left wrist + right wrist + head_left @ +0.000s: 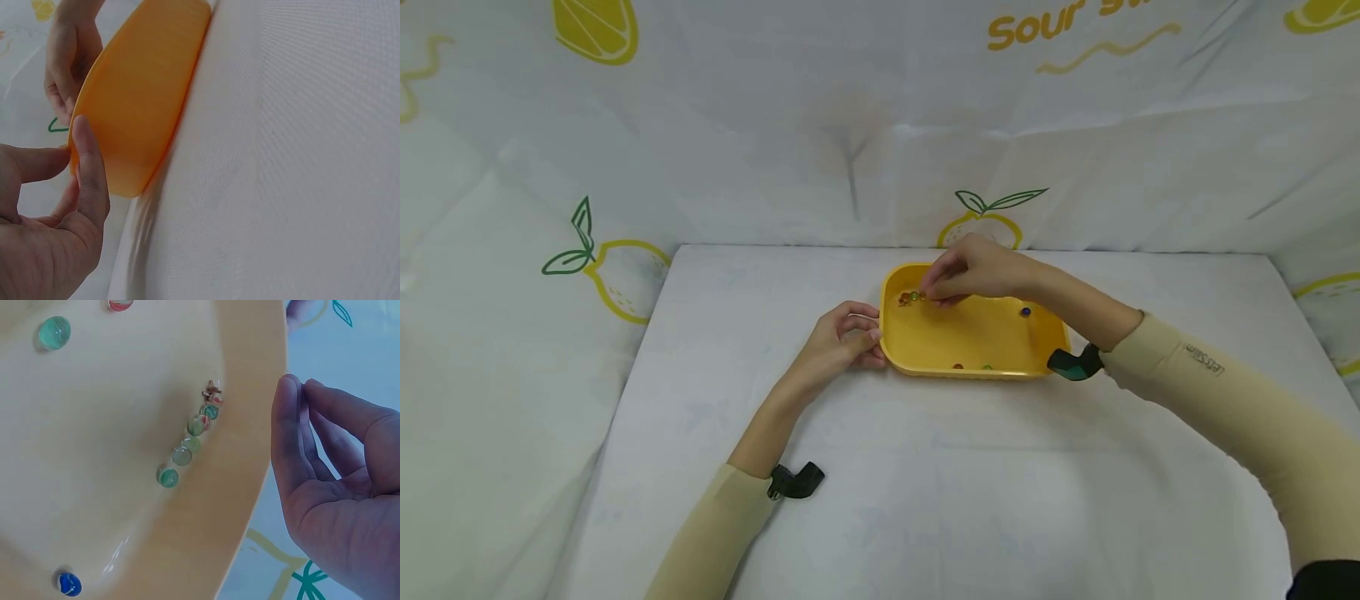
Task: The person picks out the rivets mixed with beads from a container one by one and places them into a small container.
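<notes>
One white sheet [737, 125] hung behind and to either side of the yellow tray [955, 337], its print showing three outlined lemons [632, 283], two lemon slices [597, 32] and one piece of orange lettering [1033, 29]. One table [850, 483] with a white cover was under the tray. Two beige sleeves [1210, 408] showed, one to the near left of the tray and one to its near right. The single tray stood toward the table's far edge, flat on the cover.

Two hands were at the tray. The left hand [838, 342] gripped its left end, the thumb at the rim and a finger [92, 175] against the outer wall. The right hand [981, 267] was over the tray's far left part, thumb and forefinger together at the tips; whether anything was pinched there I could not tell. Two black wrist devices [1075, 364] showed, one at the tray's near right corner, the other well apart from it, to the near left.

Smallest were the marbles [914, 296], inside the tray. One blue marble [1026, 312] sat near the right end, one red marble [958, 367] and one green marble [988, 367] by the near wall. Along the far wall, toward the left end, ran a row of about five greenish marbles [182, 455] with some reddish ones [214, 398], too crowded to count exactly.
</notes>
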Available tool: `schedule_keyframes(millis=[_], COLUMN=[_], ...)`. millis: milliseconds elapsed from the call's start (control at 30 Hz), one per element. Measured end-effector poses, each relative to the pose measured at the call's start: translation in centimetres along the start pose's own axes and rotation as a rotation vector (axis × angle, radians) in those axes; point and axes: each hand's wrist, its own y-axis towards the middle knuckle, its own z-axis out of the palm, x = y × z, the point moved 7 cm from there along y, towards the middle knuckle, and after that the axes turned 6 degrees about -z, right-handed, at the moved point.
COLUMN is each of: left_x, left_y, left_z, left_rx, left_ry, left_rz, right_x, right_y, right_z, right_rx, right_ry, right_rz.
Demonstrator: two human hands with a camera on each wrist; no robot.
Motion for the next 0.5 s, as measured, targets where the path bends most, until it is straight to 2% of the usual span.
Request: schedule_keyframes(millis=[500], left_x=[0.2], left_y=[0.1], left_z=[0.0], left_rx=[-0.006], left_ry=[-0.001], left_rz=[-0.001], right_x=[0.0], right_y=[-2.8], right_z=[-1.1], right_rx=[-0.047], right_ry=[0.051], right_rz=[0.01])
